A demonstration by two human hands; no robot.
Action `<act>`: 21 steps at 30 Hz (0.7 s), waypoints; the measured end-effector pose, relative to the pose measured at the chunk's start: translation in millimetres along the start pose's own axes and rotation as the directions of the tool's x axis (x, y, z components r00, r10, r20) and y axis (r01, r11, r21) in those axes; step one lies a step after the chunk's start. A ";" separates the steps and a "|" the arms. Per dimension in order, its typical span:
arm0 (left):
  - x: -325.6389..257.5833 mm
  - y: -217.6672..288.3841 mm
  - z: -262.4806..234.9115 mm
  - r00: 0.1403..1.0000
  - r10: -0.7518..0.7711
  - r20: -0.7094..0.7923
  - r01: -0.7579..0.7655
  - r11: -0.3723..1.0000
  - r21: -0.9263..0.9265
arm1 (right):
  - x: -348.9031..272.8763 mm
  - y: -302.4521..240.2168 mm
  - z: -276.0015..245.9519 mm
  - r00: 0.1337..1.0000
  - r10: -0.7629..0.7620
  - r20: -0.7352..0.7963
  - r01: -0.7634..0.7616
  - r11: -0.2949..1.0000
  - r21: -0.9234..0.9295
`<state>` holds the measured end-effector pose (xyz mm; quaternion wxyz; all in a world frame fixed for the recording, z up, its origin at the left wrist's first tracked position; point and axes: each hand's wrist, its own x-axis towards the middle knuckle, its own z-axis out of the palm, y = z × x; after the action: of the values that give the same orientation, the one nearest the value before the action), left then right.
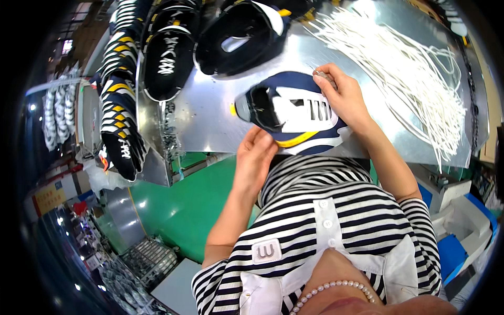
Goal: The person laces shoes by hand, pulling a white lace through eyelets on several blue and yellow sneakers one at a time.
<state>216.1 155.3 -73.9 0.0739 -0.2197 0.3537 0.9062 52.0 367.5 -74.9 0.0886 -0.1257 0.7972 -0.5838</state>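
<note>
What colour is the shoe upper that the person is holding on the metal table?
The shoe upper is navy blue and white with a yellow stripe, seen best in the head view.

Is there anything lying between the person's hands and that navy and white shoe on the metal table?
Nothing visible does. The left hand already rests on the near edge of the navy and white shoe, and the right hand lies over its far side, fingertips pinching something small. The pile of white laces lies off to the right, apart from the shoe.
</note>
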 end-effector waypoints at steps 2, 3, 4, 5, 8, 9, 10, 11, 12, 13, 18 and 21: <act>-2.0 25.9 11.1 0.964 -0.138 0.229 0.213 0.914 -0.346 | 16.5 -13.2 12.9 0.987 0.068 0.148 -0.105 0.961 0.255; -1.8 27.6 17.7 0.988 -0.022 0.153 0.075 0.934 -0.348 | 18.0 -22.8 21.7 0.975 0.064 0.214 -0.123 0.953 0.278; 1.8 43.7 18.6 0.978 0.142 0.154 -0.116 0.980 -0.163 | 20.6 -28.7 29.6 0.982 0.022 0.188 -0.080 0.948 0.309; 2.6 66.4 25.4 0.948 0.275 0.162 -0.274 0.961 -0.026 | 23.7 -31.5 34.2 0.987 -0.014 0.159 -0.040 0.941 0.335; -14.5 131.4 61.9 0.798 0.600 0.053 -0.562 0.711 0.422 | 34.1 -22.3 15.7 0.992 -0.075 -0.100 0.080 0.996 0.050; -14.6 140.8 67.4 0.729 0.685 -0.009 -0.539 0.582 0.608 | 38.3 -13.3 -1.5 0.988 -0.065 -0.139 0.056 0.996 -0.066; -4.1 155.6 57.7 0.705 0.709 -0.009 -0.428 0.435 0.792 | 41.2 -5.5 -16.1 0.978 -0.090 -0.187 0.070 0.991 -0.113; 16.5 172.3 43.2 0.685 0.729 -0.003 -0.283 0.269 0.921 | 42.8 -0.7 -28.0 0.965 -0.112 -0.236 0.074 0.984 -0.165; 51.8 186.4 27.4 0.689 0.723 0.046 -0.149 0.079 0.986 | 43.4 0.1 -35.4 0.967 -0.080 -0.243 0.034 0.982 -0.188; 95.4 203.7 -7.0 0.556 0.783 0.281 -0.046 -0.308 0.950 | 44.6 -1.9 -37.2 0.970 -0.055 -0.237 0.008 0.981 -0.196; 284.3 256.2 -46.9 0.508 0.675 0.535 -0.138 -0.549 0.824 | 55.2 6.9 -41.8 0.943 -0.156 -0.293 0.007 0.893 -0.451; 343.4 282.9 -42.3 0.469 0.584 0.663 -0.384 -0.541 0.748 | 59.8 8.9 -65.5 0.942 -0.084 -0.324 -0.099 0.855 -0.509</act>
<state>-157.6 -89.6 -84.0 -0.2956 0.0659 0.9320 0.1991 -24.6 411.5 -63.2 -0.0826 -0.0408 0.9284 -0.3600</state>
